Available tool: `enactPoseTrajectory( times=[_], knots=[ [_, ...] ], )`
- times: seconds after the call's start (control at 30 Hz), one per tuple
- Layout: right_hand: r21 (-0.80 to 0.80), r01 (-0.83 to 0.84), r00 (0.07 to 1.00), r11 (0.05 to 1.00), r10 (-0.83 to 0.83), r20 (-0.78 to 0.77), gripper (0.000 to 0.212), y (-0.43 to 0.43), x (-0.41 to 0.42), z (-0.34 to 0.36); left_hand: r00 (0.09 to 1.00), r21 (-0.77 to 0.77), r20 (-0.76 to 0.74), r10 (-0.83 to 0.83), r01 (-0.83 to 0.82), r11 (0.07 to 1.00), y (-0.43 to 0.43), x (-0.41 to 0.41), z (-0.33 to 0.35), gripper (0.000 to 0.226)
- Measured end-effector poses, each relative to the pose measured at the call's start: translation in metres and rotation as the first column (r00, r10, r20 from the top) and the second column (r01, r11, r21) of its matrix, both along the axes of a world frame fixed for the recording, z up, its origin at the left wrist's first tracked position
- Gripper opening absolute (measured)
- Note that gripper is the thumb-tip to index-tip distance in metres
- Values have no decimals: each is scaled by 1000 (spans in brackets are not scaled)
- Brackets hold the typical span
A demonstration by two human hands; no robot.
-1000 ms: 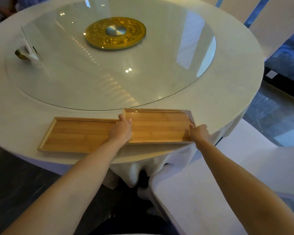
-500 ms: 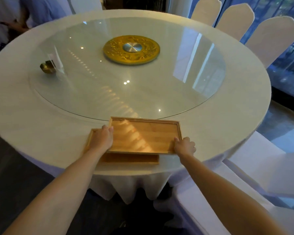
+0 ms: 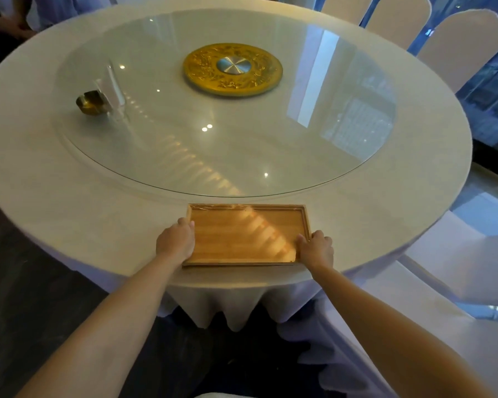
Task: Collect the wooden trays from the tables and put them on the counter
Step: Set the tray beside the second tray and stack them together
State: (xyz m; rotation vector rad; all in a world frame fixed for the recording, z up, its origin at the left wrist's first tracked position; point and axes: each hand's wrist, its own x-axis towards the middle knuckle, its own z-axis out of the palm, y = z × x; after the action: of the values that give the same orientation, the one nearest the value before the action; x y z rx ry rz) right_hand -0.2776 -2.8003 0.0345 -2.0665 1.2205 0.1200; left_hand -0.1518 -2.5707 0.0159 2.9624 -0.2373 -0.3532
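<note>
A: Where are the trays (image 3: pixel 243 235) now?

B: Stacked at the near edge of the bench (image 3: pixel 69 202), just this side of the glass turntable (image 3: pixel 213 145). Only the top one shows fully; a sliver of a lower edge peeks out underneath, I think.

A: And the grip?

B: The left hand (image 3: pixel 175 242) clasps the left end, fingers (image 3: pixel 186 224) curled over the rim. The right hand (image 3: pixel 316 249) clasps the right end the same way.

A: How to lift it well?

B: Get the fingers under the bottom tray, not just the top one, keep the stack level, and draw it toward the body, clear of the glass.

A: What changed from half a second back?

B: Then the upper tray sat offset, the lower one sticking out left. Now they line up.
</note>
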Motion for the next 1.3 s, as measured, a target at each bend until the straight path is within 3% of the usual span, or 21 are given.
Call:
enactPoseTrajectory(
  times=[0.53,0.87,1.1,1.3],
  knots=[
    [-52,-134,991,990,134,0,45,-10,0,-2,1000,-27,-11,28,-29,999,-3,-6,-7,44],
    [83,-214,977,973,214,11,54,-21,-5,-8,992,-106,-114,49,-61,992,4,0,-8,48],
    [351,-84,995,932,63,71,53,-22,-5,-9,913,-380,-384,136,-290,878,9,3,-15,61],
    [424,-45,996,904,8,88,55,-22,-6,-12,841,-529,-502,199,-481,699,7,2,-12,56]
  ],
)
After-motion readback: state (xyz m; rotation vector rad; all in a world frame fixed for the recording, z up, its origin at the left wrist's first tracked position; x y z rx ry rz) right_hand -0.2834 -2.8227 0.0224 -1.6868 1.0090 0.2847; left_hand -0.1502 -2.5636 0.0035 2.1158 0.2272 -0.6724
